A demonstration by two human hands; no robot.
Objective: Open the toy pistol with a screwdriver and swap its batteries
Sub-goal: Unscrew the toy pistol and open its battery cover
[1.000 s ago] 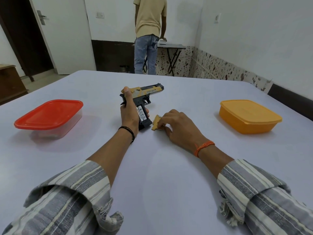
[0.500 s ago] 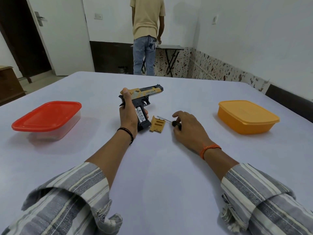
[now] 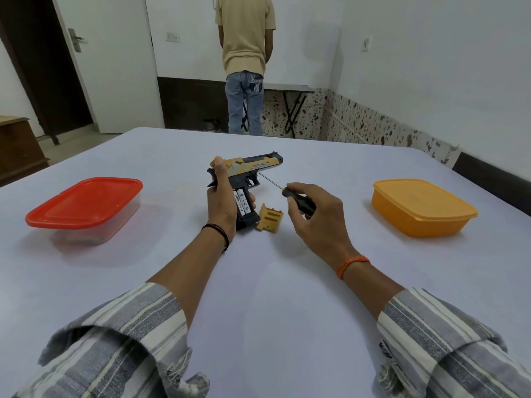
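My left hand [image 3: 221, 201] grips the yellow and black toy pistol [image 3: 253, 168] by its handle, barrel pointing right, butt on the table. The handle's side is uncovered and two white batteries [image 3: 241, 203] show inside it. The yellow battery cover [image 3: 270, 221] lies loose on the table just right of the butt. My right hand [image 3: 313, 215] holds a screwdriver [image 3: 287, 192] by its black handle, lifted off the table, the thin shaft pointing up and left toward the trigger guard.
A clear box with a red lid [image 3: 86, 208] stands on the left of the white table [image 3: 258, 297], a closed orange box [image 3: 421, 206] on the right. A person [image 3: 244, 61] stands with their back to me at a small table beyond.
My right hand set the yellow cover down, moved right to the screwdriver and has picked it up off the table. My left hand keeps holding the pistol in place.
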